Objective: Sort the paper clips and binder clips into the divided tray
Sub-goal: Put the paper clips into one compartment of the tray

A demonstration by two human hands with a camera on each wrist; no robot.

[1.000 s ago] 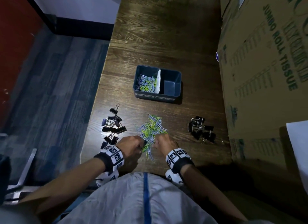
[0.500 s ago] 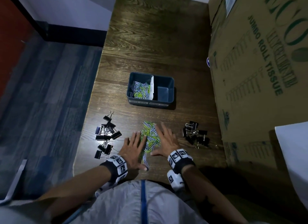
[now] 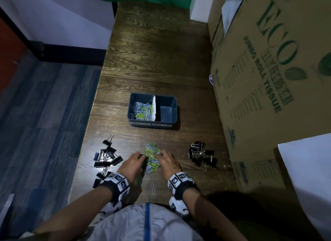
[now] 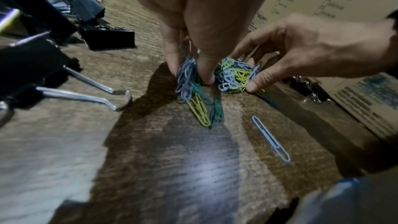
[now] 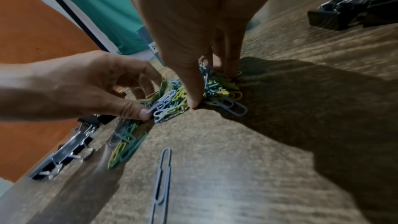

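A pile of green, blue and white paper clips point(image 3: 151, 157) lies on the wooden table near its front edge. My left hand point(image 3: 137, 161) and right hand point(image 3: 165, 159) close in on it from either side. In the left wrist view my left hand point(image 4: 189, 74) pinches a bunch of clips between thumb and fingers. My right hand point(image 5: 212, 89) grips another bunch the same way. The dark blue divided tray point(image 3: 152, 124) stands farther back; its left compartment holds paper clips point(image 3: 141, 109), its right compartment point(image 3: 165, 112) is bare. Black binder clips lie in a left pile point(image 3: 105, 158) and a right pile point(image 3: 201, 155).
One loose blue paper clip point(image 3: 152, 185) lies close to the table's front edge, between my wrists. Large cardboard boxes point(image 3: 268, 79) wall off the table's right side. The table's left edge point(image 3: 89, 133) drops to a grey-blue floor.
Half a second ago both hands lay flat with straight fingers beside the pile; now their fingers have curled in and pinch clips. The head view has tilted up.
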